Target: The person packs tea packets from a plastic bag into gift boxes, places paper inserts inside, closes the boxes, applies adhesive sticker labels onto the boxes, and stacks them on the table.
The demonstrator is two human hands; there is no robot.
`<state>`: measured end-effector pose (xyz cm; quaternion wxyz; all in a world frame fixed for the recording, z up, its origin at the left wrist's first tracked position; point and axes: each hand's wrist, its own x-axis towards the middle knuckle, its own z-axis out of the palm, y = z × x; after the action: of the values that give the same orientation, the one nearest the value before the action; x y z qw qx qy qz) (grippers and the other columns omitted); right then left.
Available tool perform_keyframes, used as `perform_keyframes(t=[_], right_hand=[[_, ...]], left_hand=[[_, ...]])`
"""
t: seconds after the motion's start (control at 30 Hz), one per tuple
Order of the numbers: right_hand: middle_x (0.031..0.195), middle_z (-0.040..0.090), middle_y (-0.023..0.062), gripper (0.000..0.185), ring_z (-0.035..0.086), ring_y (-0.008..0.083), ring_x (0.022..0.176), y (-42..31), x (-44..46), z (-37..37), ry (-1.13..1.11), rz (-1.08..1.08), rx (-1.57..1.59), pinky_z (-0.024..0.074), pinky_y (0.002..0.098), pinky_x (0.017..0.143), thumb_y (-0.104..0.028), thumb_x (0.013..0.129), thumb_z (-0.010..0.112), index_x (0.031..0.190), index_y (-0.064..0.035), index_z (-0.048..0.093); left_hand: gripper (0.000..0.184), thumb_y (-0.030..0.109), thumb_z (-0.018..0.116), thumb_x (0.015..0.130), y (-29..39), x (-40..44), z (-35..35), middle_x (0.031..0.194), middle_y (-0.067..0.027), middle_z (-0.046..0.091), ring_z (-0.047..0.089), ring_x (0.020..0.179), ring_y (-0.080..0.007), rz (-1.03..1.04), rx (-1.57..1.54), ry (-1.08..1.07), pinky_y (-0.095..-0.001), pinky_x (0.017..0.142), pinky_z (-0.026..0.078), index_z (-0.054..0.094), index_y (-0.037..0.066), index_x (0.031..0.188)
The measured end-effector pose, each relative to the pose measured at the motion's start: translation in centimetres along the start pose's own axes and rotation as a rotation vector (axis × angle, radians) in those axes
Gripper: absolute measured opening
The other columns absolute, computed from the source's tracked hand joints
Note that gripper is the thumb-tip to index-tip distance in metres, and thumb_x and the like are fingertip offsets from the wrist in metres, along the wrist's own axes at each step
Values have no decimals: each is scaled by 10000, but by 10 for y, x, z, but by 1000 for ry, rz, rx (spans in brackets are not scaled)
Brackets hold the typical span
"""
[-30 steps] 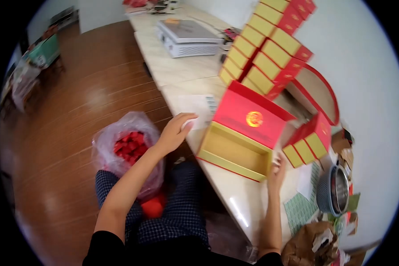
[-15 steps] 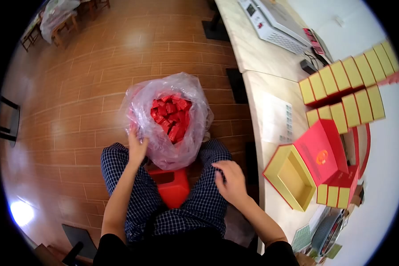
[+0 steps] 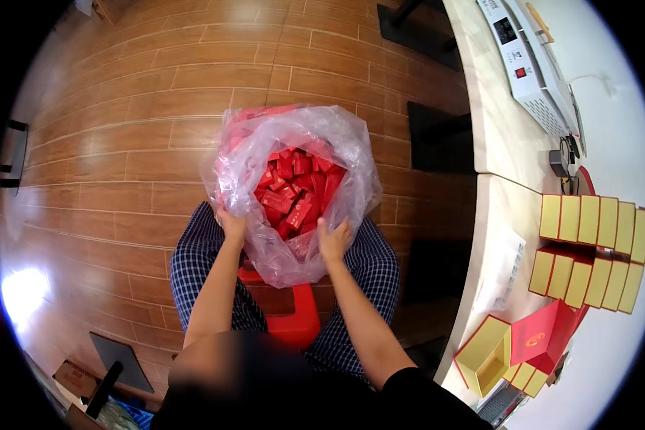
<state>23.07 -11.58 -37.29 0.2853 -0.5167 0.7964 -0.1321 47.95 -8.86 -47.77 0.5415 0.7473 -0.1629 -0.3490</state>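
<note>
A clear plastic bag (image 3: 301, 265) full of small red packets (image 3: 294, 190) stands between the person's knees, its mouth wide open. My left hand (image 3: 232, 226) is at the bag's near left side, its fingers partly hidden against the plastic. On the near right side, my right hand (image 3: 333, 240) grips the bag's edge, fingers bent around the film. Under the bag is a red plastic stool (image 3: 297, 319). An open, empty red and gold box (image 3: 486, 351) lies on the table at the right.
Gold and red boxes (image 3: 588, 279) stand in rows on the marble-look table (image 3: 491, 208). Farther back are a white scale (image 3: 530, 72) and a black adapter (image 3: 557, 163). A sheet of paper (image 3: 509, 269) lies near the table edge. Black table feet (image 3: 437, 136) are on the floor.
Both hands have left the table area and now hold the bag's sides; my right hand came in from over the right knee. The view has turned down and left, and the bag's mouth looks wider.
</note>
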Motion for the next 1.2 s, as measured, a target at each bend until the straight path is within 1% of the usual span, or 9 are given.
perform_keyframes(t=[0.03, 0.13, 0.4, 0.67, 0.73, 0.93, 1.0, 1.07, 1.2], right_hand=[[1441, 268, 355, 1036, 265, 481, 1345, 6, 17, -2, 52, 56, -37, 223, 528, 1109, -553, 770, 673, 1474, 9, 162], [1472, 187, 360, 1223, 230, 480, 1365, 2, 67, -18, 14, 228, -81, 220, 508, 1123, -592, 676, 739, 1474, 39, 59], [1333, 328, 287, 945, 377, 403, 1211, 49, 154, 20, 105, 377, -42, 333, 475, 1011, -472, 724, 679, 1371, 38, 217], [1134, 563, 188, 531, 588, 300, 997, 37, 154, -32, -34, 321, 1267, 488, 444, 855, -291, 823, 580, 1235, 29, 485], [851, 573, 75, 229, 589, 236, 759, 3, 100, -49, -208, 426, 1271, 509, 357, 700, -176, 788, 477, 927, -32, 589], [963, 579, 67, 308, 559, 191, 874, -24, -60, -90, -502, 472, 831, 473, 336, 814, -35, 729, 455, 1006, 2, 585], [916, 598, 67, 249, 566, 193, 857, 7, -38, -84, -360, 387, 1079, 478, 342, 808, -47, 748, 454, 940, -4, 606], [786, 544, 69, 138, 560, 209, 739, 5, -7, -102, -393, 485, 1247, 499, 368, 697, -28, 763, 429, 811, -9, 557], [930, 612, 106, 266, 607, 248, 831, 34, 56, -95, -321, 414, 933, 496, 408, 738, -62, 814, 418, 987, 32, 597]], left_hand=[[717, 104, 696, 755, 15, -3, -2, 1218, -196, 504, 549, 1066, -304, -13, 8, 0, -363, 899, 468, 333, -1, 1364], [187, 114, 482, 867, 117, -47, 6, 707, 14, 535, 476, 600, -103, -347, -266, -392, -257, 541, 382, 621, 53, 977], [310, 28, 599, 875, 232, -188, -65, 1040, -6, 632, 568, 895, -84, -556, -452, -818, -226, 759, 462, 603, 12, 1185], [375, 41, 441, 873, 225, -101, -84, 792, 66, 534, 416, 636, -17, -326, -300, -214, -177, 547, 324, 561, 26, 1228], [361, 37, 404, 889, 222, -88, -96, 769, 72, 494, 382, 627, -23, -256, -264, -213, -192, 544, 301, 554, 22, 1217], [148, 49, 392, 893, 204, -82, -99, 674, 64, 411, 351, 569, -41, -223, -242, -183, -200, 516, 278, 515, 85, 966], [137, 41, 387, 888, 202, -77, -93, 676, 62, 406, 348, 566, -45, -227, -231, -188, -203, 510, 278, 506, 92, 933], [199, 54, 393, 885, 194, -67, -88, 697, 47, 444, 367, 564, -59, -212, -241, -230, -204, 519, 298, 533, 66, 1026], [486, 58, 459, 838, 180, -34, -83, 926, -68, 587, 535, 748, -153, -25, 155, -153, -261, 679, 439, 436, 18, 1322]])
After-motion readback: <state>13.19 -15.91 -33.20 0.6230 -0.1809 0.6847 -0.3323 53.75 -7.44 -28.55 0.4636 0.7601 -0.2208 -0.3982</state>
